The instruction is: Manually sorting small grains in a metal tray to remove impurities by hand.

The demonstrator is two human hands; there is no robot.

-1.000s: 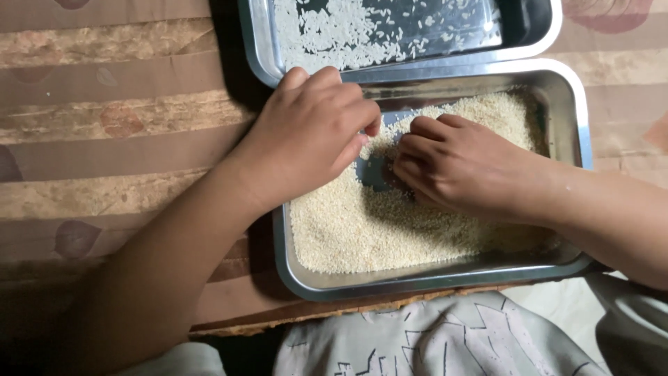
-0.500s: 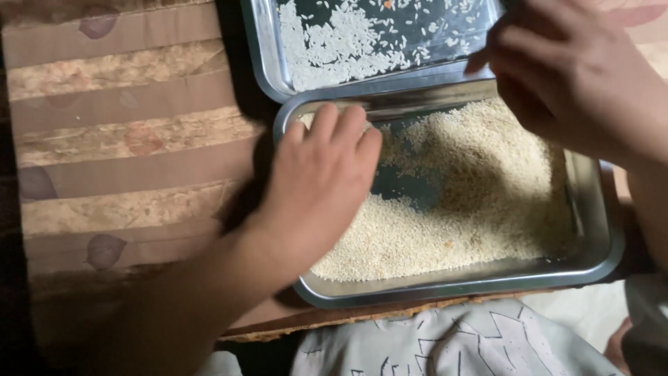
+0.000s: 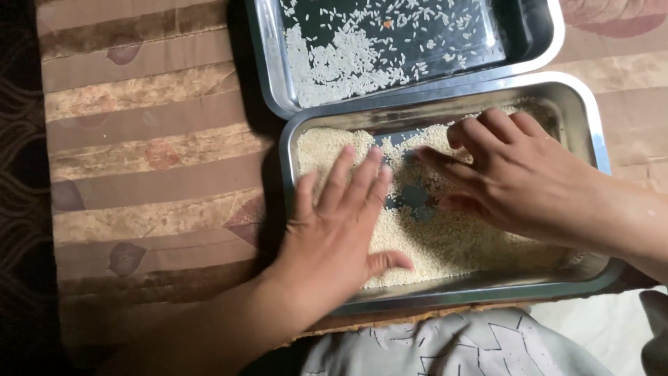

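A steel tray (image 3: pixel 445 301) in front of me holds a bed of small pale grains (image 3: pixel 459 244), with a bare dark patch of tray bottom near its middle. My left hand (image 3: pixel 341 230) lies flat on the grains at the tray's left side, fingers spread. My right hand (image 3: pixel 511 174) rests palm down on the grains to the right, fingertips at the bare patch. Neither hand holds anything. A second steel tray (image 3: pixel 268 76) sits just beyond, with scattered white rice (image 3: pixel 348 63) on its bottom.
Both trays rest on a striped brown and beige cloth (image 3: pixel 146 160) with leaf patterns. A grey patterned fabric (image 3: pixel 445 348) lies at the near edge, below the near tray. White cloth shows at the bottom right.
My right hand has come down from above the far tray onto the grains. My left hand has flattened out with fingers spread. The view has shifted slightly.
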